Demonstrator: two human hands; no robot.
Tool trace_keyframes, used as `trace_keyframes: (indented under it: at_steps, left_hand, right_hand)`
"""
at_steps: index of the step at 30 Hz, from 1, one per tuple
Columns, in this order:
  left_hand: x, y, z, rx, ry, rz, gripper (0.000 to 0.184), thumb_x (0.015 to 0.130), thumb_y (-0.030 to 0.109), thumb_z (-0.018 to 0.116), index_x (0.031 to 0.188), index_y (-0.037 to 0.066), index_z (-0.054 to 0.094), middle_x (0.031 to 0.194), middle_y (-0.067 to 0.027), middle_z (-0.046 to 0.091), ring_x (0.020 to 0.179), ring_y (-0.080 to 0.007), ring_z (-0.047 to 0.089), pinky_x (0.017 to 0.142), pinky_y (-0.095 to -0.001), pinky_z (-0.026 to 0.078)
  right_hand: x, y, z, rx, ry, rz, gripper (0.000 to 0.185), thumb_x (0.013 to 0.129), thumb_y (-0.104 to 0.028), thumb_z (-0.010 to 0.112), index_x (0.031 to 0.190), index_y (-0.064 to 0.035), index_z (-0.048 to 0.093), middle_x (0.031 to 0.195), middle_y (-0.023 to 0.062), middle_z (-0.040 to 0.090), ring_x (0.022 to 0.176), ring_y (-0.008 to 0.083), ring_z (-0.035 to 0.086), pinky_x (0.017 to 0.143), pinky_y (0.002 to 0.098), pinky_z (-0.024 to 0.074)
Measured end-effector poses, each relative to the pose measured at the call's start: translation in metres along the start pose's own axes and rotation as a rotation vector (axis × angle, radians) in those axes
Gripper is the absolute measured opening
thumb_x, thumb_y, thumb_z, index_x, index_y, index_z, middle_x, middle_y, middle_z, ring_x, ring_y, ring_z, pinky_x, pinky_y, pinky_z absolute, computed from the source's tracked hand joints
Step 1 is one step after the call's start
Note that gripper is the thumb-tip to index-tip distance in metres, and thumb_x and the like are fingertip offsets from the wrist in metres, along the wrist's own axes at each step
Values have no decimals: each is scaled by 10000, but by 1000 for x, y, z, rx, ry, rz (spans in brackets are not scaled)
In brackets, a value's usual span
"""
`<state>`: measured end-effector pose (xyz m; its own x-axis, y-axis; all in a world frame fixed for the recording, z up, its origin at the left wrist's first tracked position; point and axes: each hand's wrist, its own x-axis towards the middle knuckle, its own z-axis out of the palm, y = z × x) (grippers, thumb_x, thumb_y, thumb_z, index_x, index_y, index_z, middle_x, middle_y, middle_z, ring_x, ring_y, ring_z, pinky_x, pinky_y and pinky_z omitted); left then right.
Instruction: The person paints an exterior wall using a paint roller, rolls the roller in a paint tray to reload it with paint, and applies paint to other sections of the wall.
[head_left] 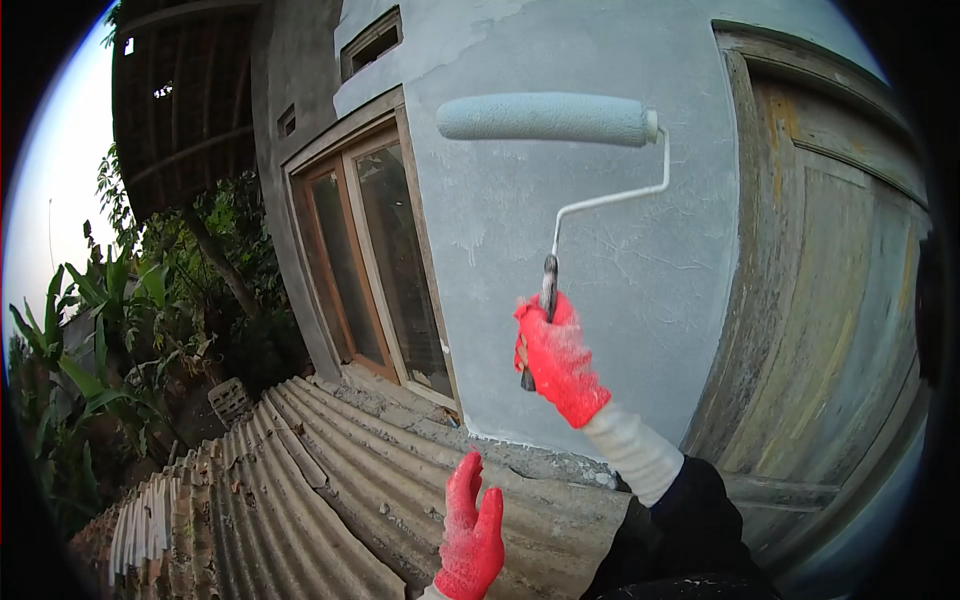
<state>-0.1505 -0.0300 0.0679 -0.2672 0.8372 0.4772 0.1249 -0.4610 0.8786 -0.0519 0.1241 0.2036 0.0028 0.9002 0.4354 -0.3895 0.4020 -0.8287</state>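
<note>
A pale blue-grey wall [490, 260] stands between a glazed window [388, 220] and a weathered wooden door [815, 320], above corrugated sheets [340, 480]. Before it I see a paint roller [545, 118] held up; whether it touches the wall, I can't tell. The right hand [562, 365], red-gloved, is wrapped round its handle. The left hand [470, 535], likewise gloved, is loosely spread over the sheets, thumb apart.

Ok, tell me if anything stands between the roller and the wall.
Nothing visible does. The right hand holds the paint roller up before the grey-blue wall; the left hand is lower down, apart from the roller. Whether the roller touches the wall, I can't tell.
</note>
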Motion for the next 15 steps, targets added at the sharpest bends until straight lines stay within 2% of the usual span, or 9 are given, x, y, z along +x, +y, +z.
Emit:
trace_keyframes:
  at_steps: [2,4,5,7,8,9,11,12,15]
  left_hand:
    - [12,-10,4,65,-53,-37,520,951,169,535,1402,-4,341,1372,-180,417,1294,-276,400,1060,-384,334]
    - [20,-22,14,213,-126,-87,511,941,263,558,1343,-15,409,1296,-189,480,1214,-293,474,1012,-372,374]
    - [22,-24,19,269,-173,-130,484,939,309,556,1294,-6,464,1224,-192,537,1152,-303,528,972,-374,406]
    - [25,-36,25,376,-253,-285,418,944,325,544,1220,11,515,1075,-144,582,1012,-247,560,890,-346,431]
    - [27,-45,27,472,-343,-433,370,949,340,531,1145,28,567,925,-96,627,873,-191,592,808,-317,456]
    - [28,-62,28,478,-337,-445,370,949,340,531,1145,28,567,925,-96,627,873,-191,592,808,-317,456]
    - [25,-90,26,458,-328,-433,360,937,392,516,981,39,570,883,-179,629,884,-345,611,769,-416,450]
    - [21,-96,29,465,-280,-436,347,932,365,524,936,22,576,904,-185,633,901,-345,609,774,-417,449]
    - [16,-106,31,467,-295,-501,367,931,371,531,1008,21,609,875,-138,650,839,-250,625,771,-359,465]
  right_hand:
    - [-64,68,-26,-22,-21,134,35,918,-86,525,911,-78,492,575,3,459,410,116,439,392,291,378]
    - [-117,123,-47,-136,-45,212,73,907,-111,563,952,-70,523,737,-4,536,622,98,542,542,259,454]
    - [-135,153,-57,297,-149,285,115,922,-79,543,1034,-61,523,899,8,568,822,119,566,710,260,482]
    - [-160,236,-76,931,-302,278,229,941,-65,519,1168,-65,489,1080,27,571,1008,144,548,853,286,468]
    - [-170,243,-76,692,-176,288,287,947,-68,512,1229,-69,459,1129,39,568,1067,158,533,897,296,454]
    - [-178,251,-79,575,-114,297,316,950,-70,508,1260,-71,444,1153,45,566,1097,165,526,918,302,448]
    - [-185,261,-83,343,-61,294,297,969,-86,472,1265,-76,450,1160,46,561,1066,161,536,899,303,458]
    - [-189,261,-86,286,-63,287,275,978,-93,456,1252,-76,460,1151,43,559,1036,156,545,878,301,467]
    - [-202,238,-92,-302,-220,348,361,974,-95,466,1329,-101,402,1186,60,562,1078,182,555,900,311,471]
